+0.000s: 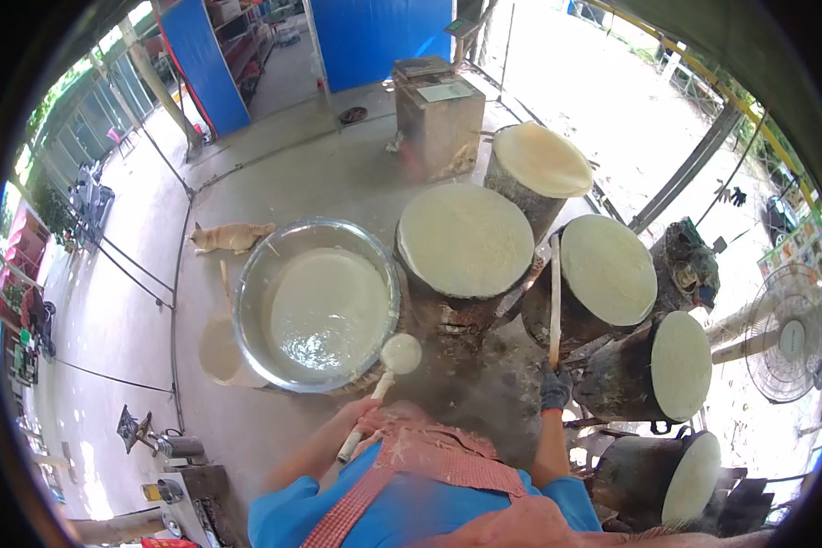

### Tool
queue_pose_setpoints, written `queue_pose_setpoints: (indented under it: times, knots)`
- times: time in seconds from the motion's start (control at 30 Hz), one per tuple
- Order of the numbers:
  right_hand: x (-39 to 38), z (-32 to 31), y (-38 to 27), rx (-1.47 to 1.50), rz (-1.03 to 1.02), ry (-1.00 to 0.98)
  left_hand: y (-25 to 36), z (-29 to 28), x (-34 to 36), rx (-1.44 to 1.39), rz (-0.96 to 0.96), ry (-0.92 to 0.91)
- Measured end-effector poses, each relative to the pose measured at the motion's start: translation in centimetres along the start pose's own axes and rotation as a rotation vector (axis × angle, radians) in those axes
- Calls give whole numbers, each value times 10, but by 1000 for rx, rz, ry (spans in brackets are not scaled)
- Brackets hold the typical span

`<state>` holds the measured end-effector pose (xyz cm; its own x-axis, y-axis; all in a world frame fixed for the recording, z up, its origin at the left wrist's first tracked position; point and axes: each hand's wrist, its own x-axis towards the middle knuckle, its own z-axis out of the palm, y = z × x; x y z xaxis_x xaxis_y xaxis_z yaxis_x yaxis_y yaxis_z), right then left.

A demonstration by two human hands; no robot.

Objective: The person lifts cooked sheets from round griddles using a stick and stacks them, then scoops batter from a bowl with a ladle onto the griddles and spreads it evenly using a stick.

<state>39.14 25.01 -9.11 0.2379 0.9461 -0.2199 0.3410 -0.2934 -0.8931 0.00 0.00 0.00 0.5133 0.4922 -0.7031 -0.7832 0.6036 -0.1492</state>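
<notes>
The big metal basin (251, 274) of pale batter serves as the landmark here. To its left, on the concrete floor, a tan dog (231, 237) lies stretched out, and a pale round lid or plate (217, 349) sits just under the basin's left rim.

At the basin's lower right edge, the person's left hand (363, 418) has its fingers curled tight around the white handle of a ladle (399, 353). The handle runs through the fist, and the round, batter-coated bowl of the ladle hovers just over the basin's right rim, tilted toward the drums.

Right of the basin stands the nearest steaming drum (465, 239), its cloth top covered by a thin, pale round sheet. Three more drums, each topped the same way, curve away to the right of it, and a fifth (691, 478) sits low, near the person's right elbow.

Further right of the basin, between the first and second drum, the right hand (555, 387) wears a dark grey glove. Its fingers are closed around the lower end of a long pale stick (554, 297), which stands nearly upright, its top reaching the edge of the second drum (607, 269). How tightly the gloved fingers press cannot be told.
</notes>
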Motion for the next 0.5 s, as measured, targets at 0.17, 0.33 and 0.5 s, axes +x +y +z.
queue_pose_setpoints:
  times: [0.17, 0.33, 0.5]
  knots:
    - [25, 58, -32, -273, -82, 54, 45, -12, -41, -279, -18, -94]
    - [111, 83, -64, -544, -327, 104, 64, -4, -36, -280, -8, -99]
    - [227, 131, -122, -545, -273, -12, 47, 13, -21, -450, 74, -202]
